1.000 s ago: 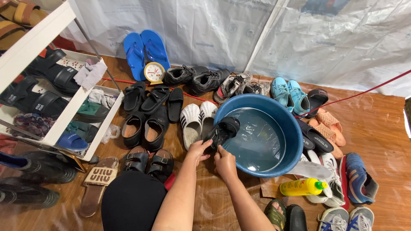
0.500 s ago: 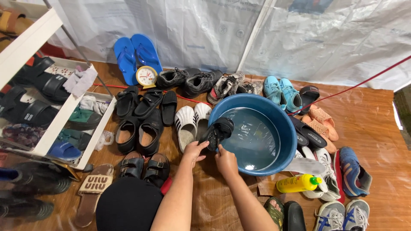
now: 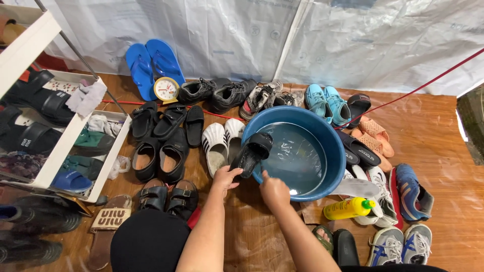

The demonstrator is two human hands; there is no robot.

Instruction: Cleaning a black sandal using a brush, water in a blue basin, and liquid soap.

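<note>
A blue plastic basin [image 3: 333, 151] holding water sits on the wooden floor among many shoes. My left hand [image 3: 225, 178] grips the heel end of a black slide sandal [image 3: 253, 152], which rests tilted over the basin's near-left rim. My right hand [image 3: 275, 191] is closed just to the right of it, at the basin's front edge; what it holds is hidden. Both forearms reach in from the bottom of the view.
Several pairs of shoes and sandals ring the basin. A yellow bottle [image 3: 349, 208] lies at its front right. A white shoe rack [image 3: 60, 146] stands on the left. A small clock [image 3: 166, 90] and blue flip-flops [image 3: 151, 66] lean against the plastic sheet wall.
The black sandal has been lifted a little higher onto the basin's rim. My hands stay on its near end, with the right hand shifted slightly right.
</note>
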